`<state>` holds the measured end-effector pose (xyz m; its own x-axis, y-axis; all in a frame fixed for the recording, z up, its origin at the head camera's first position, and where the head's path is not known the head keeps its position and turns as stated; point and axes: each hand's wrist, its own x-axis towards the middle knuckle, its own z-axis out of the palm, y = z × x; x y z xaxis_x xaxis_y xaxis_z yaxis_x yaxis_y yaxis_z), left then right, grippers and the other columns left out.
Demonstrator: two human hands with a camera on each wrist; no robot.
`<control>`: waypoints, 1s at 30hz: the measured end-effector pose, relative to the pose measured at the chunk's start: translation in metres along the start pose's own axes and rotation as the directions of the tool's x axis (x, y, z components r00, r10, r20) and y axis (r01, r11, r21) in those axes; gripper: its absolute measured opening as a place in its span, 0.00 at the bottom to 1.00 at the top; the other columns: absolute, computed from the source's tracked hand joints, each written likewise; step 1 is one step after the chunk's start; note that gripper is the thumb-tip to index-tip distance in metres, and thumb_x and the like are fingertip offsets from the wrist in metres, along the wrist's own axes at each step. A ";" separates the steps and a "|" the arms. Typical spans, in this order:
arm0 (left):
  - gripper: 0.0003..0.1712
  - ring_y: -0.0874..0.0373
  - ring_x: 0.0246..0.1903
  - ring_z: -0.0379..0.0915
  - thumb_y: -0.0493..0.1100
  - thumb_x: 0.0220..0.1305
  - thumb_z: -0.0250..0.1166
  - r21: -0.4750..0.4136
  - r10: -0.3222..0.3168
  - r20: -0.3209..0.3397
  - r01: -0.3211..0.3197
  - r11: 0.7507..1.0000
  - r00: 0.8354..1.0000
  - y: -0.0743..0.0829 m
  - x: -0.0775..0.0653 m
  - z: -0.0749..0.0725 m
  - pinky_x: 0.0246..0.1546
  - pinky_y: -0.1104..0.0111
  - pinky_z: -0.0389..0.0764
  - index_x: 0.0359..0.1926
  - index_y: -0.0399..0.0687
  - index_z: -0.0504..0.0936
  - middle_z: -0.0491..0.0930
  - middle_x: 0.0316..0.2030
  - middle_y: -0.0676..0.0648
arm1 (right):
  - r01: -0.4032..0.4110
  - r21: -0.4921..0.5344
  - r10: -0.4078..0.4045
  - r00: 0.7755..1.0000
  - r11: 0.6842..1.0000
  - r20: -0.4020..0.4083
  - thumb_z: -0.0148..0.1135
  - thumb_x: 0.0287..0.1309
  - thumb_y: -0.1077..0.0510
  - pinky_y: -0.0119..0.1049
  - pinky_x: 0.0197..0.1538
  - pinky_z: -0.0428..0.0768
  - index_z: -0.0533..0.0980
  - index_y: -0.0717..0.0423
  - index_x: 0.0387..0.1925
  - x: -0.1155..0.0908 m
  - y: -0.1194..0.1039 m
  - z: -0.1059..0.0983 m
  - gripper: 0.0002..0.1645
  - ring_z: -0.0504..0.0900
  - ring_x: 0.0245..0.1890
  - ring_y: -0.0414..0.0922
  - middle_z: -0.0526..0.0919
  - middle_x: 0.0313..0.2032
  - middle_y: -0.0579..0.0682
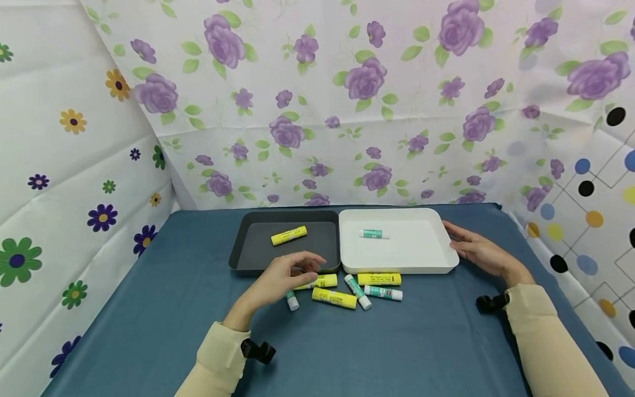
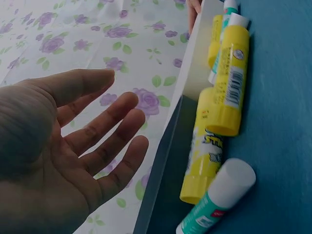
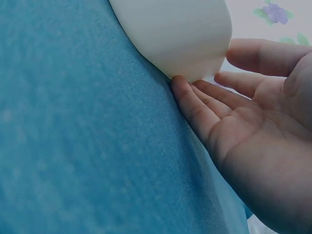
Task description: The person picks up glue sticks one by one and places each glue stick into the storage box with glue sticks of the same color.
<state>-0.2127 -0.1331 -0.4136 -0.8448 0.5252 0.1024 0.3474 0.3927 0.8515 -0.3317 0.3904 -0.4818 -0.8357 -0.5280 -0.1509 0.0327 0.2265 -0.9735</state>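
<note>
My left hand (image 1: 281, 278) hovers over the front edge of the dark grey tray (image 1: 255, 256), its fingers loosely bent and empty. Inside that tray lies a yellow glue stick (image 1: 289, 235). A smaller teal-and-white glue stick (image 1: 373, 234) lies in the white tray (image 1: 416, 251). At the white tray's right side, my right hand (image 1: 483, 255) touches the wall with nearly straight fingers. In front of the trays lie several loose glue sticks, among them a yellow one (image 1: 334, 298), a teal one (image 1: 358, 292) and another teal one (image 2: 217, 200), partly hidden by my left hand in the head view.
The two trays stand side by side at the back of a table with a blue cloth (image 1: 397, 353). Behind it hangs a floral curtain (image 1: 317, 110). Patterned cloths flank both sides, one with dots (image 1: 590, 242) on the right.
</note>
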 end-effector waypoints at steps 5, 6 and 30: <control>0.19 0.53 0.48 0.78 0.37 0.75 0.64 0.088 -0.022 0.034 0.019 0.996 0.999 -0.004 0.002 0.004 0.52 0.54 0.81 0.64 0.46 0.81 0.82 0.53 0.41 | 0.012 -0.003 -0.012 1.000 1.000 0.001 0.49 0.82 0.57 0.19 0.59 0.70 0.34 0.51 0.84 -0.001 -0.002 -0.001 0.46 0.28 0.80 0.63 0.27 0.83 0.57; 0.19 0.54 0.49 0.78 0.37 0.75 0.64 0.111 -0.029 0.044 0.024 0.994 0.999 -0.005 0.002 0.005 0.53 0.55 0.80 0.64 0.46 0.81 0.82 0.54 0.42 | 0.015 -0.005 -0.015 1.000 1.000 0.000 0.49 0.82 0.57 0.19 0.59 0.70 0.34 0.52 0.84 -0.001 -0.002 -0.002 0.45 0.28 0.80 0.63 0.27 0.83 0.57; 0.19 0.58 0.41 0.77 0.32 0.66 0.71 0.248 -0.087 0.150 0.048 0.968 0.985 -0.013 0.004 0.027 0.42 0.65 0.81 0.58 0.45 0.86 0.84 0.49 0.48 | 0.009 -0.009 -0.009 1.000 1.000 -0.001 0.47 0.83 0.58 0.18 0.59 0.69 0.33 0.52 0.84 -0.002 -0.001 0.002 0.45 0.27 0.80 0.63 0.27 0.82 0.57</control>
<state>-0.2092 -0.1160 -0.4377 -0.8014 0.5961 -0.0504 0.3967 0.5926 0.7011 -0.3290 0.3893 -0.4811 -0.8365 -0.5291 -0.1424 0.0208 0.2290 -0.9732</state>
